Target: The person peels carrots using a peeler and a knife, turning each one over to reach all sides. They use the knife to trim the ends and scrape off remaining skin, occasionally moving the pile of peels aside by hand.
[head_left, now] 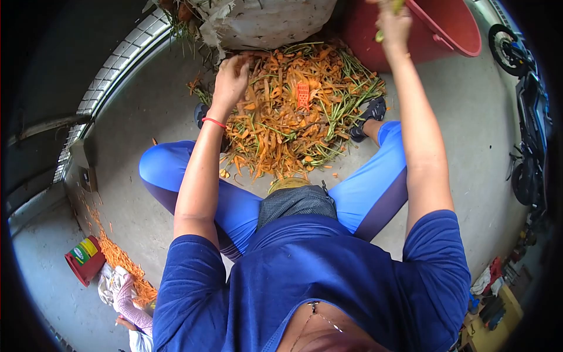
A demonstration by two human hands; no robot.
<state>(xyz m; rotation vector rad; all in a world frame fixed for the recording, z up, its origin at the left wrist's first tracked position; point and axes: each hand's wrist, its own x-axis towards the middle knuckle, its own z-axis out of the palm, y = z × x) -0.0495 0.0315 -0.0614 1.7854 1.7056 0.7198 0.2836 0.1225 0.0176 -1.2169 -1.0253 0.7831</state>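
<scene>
My left hand (230,82) is at the left upper edge of a pile of orange peelings and green stems (287,117), just below a whitish sack (264,23). Its fingers are loosely curled, with a gap beside the thumb, and I see nothing held in them. My right hand (394,29) is raised in front of a large red tub (434,29), fingers closed around a yellow-green object (379,36) that shows at both sides of the fist. Its kind is not clear. An orange-red slotted plastic piece (302,95) lies on the pile.
Orange roots with stems (182,14) show by the sack. A motorcycle (528,117) stands at the right. At lower left are a red bucket (86,261), a strip of orange peelings (126,258) and another person's sleeve (130,302). My shoes (369,119) flank the pile.
</scene>
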